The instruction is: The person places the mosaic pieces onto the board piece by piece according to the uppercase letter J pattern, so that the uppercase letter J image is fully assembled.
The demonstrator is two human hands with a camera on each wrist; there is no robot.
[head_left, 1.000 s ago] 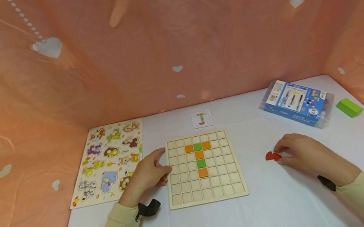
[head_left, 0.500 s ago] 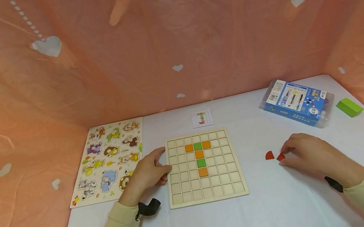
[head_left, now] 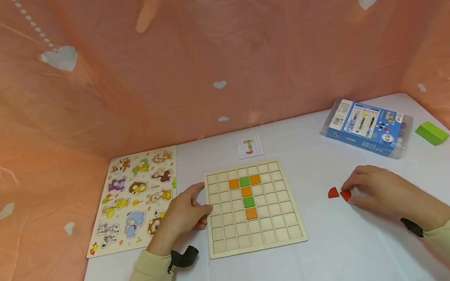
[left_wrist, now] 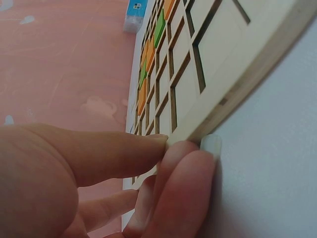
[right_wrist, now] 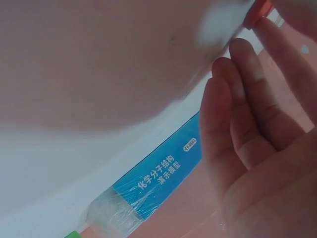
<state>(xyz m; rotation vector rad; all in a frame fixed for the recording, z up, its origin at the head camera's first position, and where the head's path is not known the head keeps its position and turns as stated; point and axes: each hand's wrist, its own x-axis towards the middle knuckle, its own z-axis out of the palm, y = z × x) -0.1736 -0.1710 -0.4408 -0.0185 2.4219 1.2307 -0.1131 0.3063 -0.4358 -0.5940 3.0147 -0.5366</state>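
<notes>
My left hand [head_left: 180, 214] pinches the left edge of a wooden grid board [head_left: 230, 247], thumb on the rim and fingers against its side in the left wrist view. Orange and green square tiles [head_left: 249, 202] form a T shape in its cells. Over at the right, my right hand [head_left: 380, 191] pinches a red quarter-circle tile [head_left: 346, 195] between thumb and index finger, just above or on the table. Only part of this red tile [right_wrist: 258, 12] shows in the right wrist view. A second red quarter-circle tile [head_left: 332, 193] lies flat just left of it.
Behind the board lies a small pattern card [head_left: 256, 146] with a coloured J-like figure. An animal puzzle board [head_left: 132, 179] sits at the left. A blue boxed set [head_left: 367, 128] and a green block [head_left: 432, 133] occupy the back right.
My right hand has drawn one red tile slightly right, apart from the other, tilted it up, then shifted a little back left. The left hand has stayed at the board's edge.
</notes>
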